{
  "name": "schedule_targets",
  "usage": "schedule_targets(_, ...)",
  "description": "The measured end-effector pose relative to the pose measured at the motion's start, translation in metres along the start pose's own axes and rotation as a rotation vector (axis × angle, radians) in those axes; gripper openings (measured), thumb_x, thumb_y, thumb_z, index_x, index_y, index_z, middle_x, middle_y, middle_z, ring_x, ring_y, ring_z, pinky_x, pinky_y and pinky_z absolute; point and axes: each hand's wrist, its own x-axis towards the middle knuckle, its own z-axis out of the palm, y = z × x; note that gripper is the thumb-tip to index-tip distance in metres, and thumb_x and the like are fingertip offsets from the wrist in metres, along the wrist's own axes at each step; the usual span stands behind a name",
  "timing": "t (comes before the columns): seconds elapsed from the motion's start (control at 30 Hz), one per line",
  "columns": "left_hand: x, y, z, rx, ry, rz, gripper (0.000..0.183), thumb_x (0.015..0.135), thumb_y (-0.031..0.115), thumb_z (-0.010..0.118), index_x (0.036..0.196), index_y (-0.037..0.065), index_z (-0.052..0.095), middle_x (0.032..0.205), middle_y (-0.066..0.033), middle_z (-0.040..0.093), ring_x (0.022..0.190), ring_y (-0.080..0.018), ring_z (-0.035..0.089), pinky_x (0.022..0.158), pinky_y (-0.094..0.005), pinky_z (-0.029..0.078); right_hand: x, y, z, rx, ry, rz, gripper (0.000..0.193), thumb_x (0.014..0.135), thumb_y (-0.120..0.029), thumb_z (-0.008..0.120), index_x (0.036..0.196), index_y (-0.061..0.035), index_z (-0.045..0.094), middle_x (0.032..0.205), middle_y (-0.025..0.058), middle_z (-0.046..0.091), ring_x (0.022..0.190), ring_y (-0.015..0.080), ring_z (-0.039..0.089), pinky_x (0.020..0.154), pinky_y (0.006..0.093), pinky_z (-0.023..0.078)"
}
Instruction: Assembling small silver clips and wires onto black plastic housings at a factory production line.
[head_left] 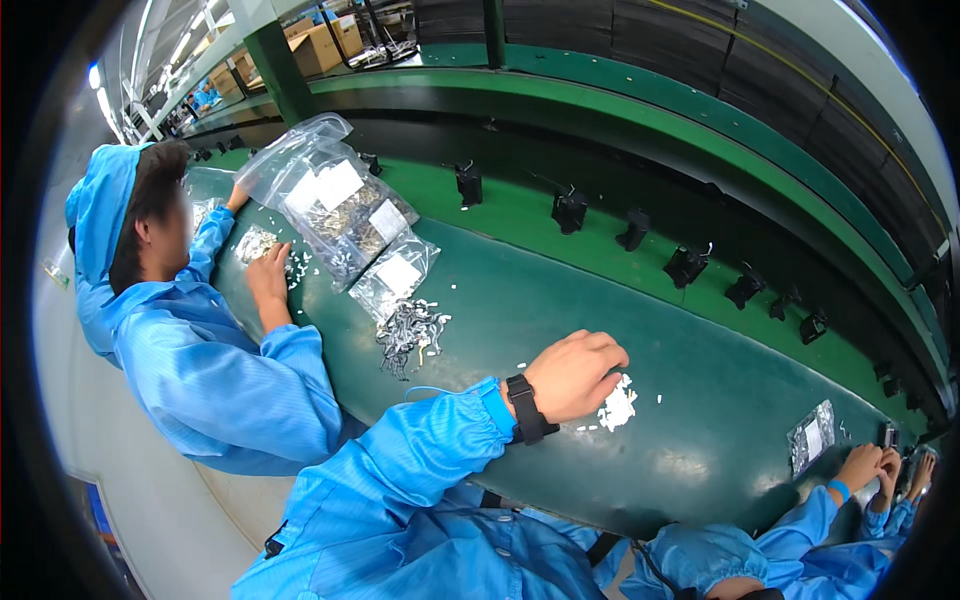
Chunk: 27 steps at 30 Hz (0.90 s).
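Observation:
My left hand (575, 376) reaches over the green table, a black strap (528, 408) around its wrist. Its fingers are bent, with a small gap between thumb and forefinger, and nothing shows between them. Right beside and below the fingertips lies a pile of small white pieces (618, 403), with a few strays around it. I cannot tell whether the fingertips touch the pile. To the left of my hand is a heap of short black-and-white pieces (410, 335), spilling by the mouth of a clear bag (397, 275). My right hand is out of sight.
A large clear bag (335, 205) of metallic parts stands farther back. One co-worker's hand (268, 275) is over white pieces at left; another's hands (865, 468) work at far right near a small bag (812, 437). Black wired parts (570, 210) line the green conveyor strip beyond.

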Motion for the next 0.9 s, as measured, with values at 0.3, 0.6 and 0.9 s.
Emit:
schedule_targets(0.3, -0.057, 0.032, -0.051, -0.026, 0.199, -0.033, 0.021, 0.093, 0.014, 0.069, 0.112, 0.004, 0.069, 0.109, -0.0122, 0.069, 0.103, -0.0330, 0.066, 0.090, -0.0415, 0.053, 0.003, -0.012, 0.019, -0.129, 0.021, -0.145, 0.017, 0.076, -0.002, 0.074, 0.085, -0.0067, 0.059, 0.080, 0.0047, 0.057, 0.061, 0.0136, 0.051, 0.051, 0.0301, 0.039)
schedule_targets(0.6, -0.140, -0.017, -0.075, 0.591, 0.506, -0.608, 0.017, 0.087, 0.016, 0.075, 0.098, 0.005, 0.069, 0.093, -0.0147, 0.065, 0.091, -0.0369, 0.064, 0.080, -0.0474, 0.053, -0.021, -0.047, 0.049, -0.169, -0.062, -0.307, 0.016, 0.074, -0.003, 0.074, 0.076, -0.0076, 0.059, 0.067, 0.0022, 0.057, 0.050, 0.0126, 0.048, 0.045, 0.0303, 0.035)
schedule_targets(0.9, -0.149, -0.035, -0.080, 0.590, 0.414, -0.835, 0.019, 0.089, 0.018, 0.073, 0.095, 0.001, 0.068, 0.099, -0.0200, 0.067, 0.095, -0.0409, 0.065, 0.084, -0.0500, 0.054, 0.046, -0.018, 0.049, -0.193, -0.578, -0.213, 0.014, 0.073, -0.004, 0.074, 0.080, -0.0016, 0.061, 0.066, 0.0071, 0.058, 0.049, 0.0186, 0.050, 0.042, 0.0302, 0.034)
